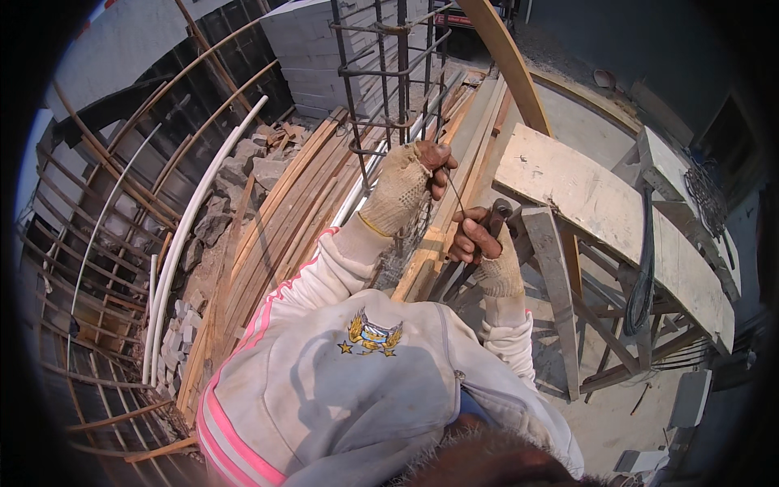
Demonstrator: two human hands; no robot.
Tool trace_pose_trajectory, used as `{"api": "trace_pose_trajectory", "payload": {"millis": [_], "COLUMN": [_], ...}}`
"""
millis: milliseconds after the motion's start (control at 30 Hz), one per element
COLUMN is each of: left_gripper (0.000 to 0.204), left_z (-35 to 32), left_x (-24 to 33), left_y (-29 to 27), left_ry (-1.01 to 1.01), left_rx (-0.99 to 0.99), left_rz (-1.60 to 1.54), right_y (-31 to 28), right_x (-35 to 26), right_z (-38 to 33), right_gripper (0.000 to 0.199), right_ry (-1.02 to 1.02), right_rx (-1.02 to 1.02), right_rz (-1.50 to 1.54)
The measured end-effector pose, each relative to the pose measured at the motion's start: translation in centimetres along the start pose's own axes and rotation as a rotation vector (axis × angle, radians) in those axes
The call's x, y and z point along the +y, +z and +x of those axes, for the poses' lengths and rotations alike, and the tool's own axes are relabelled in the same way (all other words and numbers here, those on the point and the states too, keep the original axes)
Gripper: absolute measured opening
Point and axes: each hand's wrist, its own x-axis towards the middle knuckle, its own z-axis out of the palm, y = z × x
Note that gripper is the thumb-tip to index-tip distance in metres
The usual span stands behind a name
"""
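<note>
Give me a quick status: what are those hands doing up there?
Left hand pinching thin tie wire at the rebar cage. Right hand gripping dark pliers. Nothing between hands and cage.

The rebar cage (389, 73) runs off the top edge.

You wear a pale grey sweatshirt (349, 381) with pink and white stripes (268, 312) running down the left sleeve. A gold winged emblem (373, 334) with a star sits on its chest. Above the emblem, each hand, left hand (406, 185) and right hand (487, 243), wears a beige knitted fingerless glove, frayed at the fingers.
</note>
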Motion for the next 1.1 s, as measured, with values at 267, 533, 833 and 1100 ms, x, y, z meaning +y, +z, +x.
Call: {"api": "trace_pose_trajectory", "payload": {"millis": [267, 533, 833, 1100], "left_gripper": [0.058, 0.058, 0.055, 0.046], "left_z": [5.4, 9.4, 7.0, 9.0], "left_x": [1.4, 0.4, 2.2, 1.6], "left_y": [-5.5, -9.7, -7.8, -9.0], "left_ry": [0.37, 0.281, 0.238, 0.223], "left_rx": [0.141, 0.001, -0.198, -0.098], "left_rz": [0.722, 0.433, 0.005, 0.037], "right_y": [1.4, 1.7, 4.2, 4.7], "right_x": [-2.0, -2.8, 0.5, -1.4], "right_z": [5.7, 11.0, 10.8, 12.1], "right_gripper": [0.026, 0.024, 0.022, 0.018], "right_ry": [-0.325, -0.424, -0.311, -0.346], "right_rx": [0.351, 0.425, 0.291, 0.313], "right_rz": [-0.448, -0.491, -0.408, -0.639]}}
